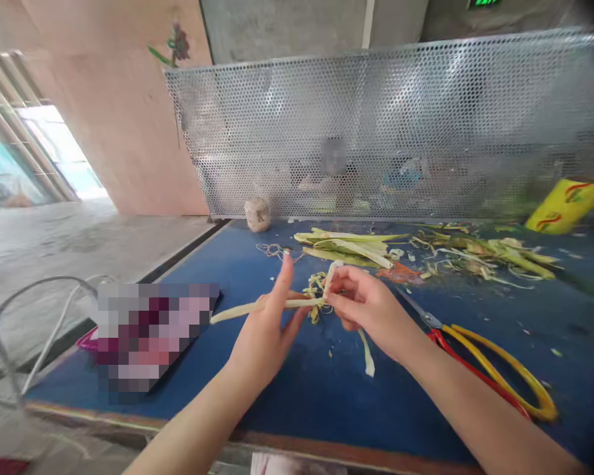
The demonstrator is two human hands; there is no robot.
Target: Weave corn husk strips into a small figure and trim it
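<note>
A small knotted bundle of pale yellow-green plant strips (315,285) is between my hands above the blue table. My right hand (363,300) pinches a strip at the knot, its short end sticking up past the fingertips. One long pale strip (237,310) runs from the knot leftwards across my left hand (270,323). The left thumb points up, away from the strip, while the other fingers hold it near the knot; they are partly hidden. Below my right hand hangs another strip end (367,356). Scissors (440,326) with red and yellow handles lie partly under my right forearm.
Flat leaf strips (351,244) and a heap of shredded scraps (495,254) lie at the back. A ball of twine (258,215) and a yellow roll (567,206) stand by a perforated metal screen (376,125). A blurred-out flat object (161,336) is at left.
</note>
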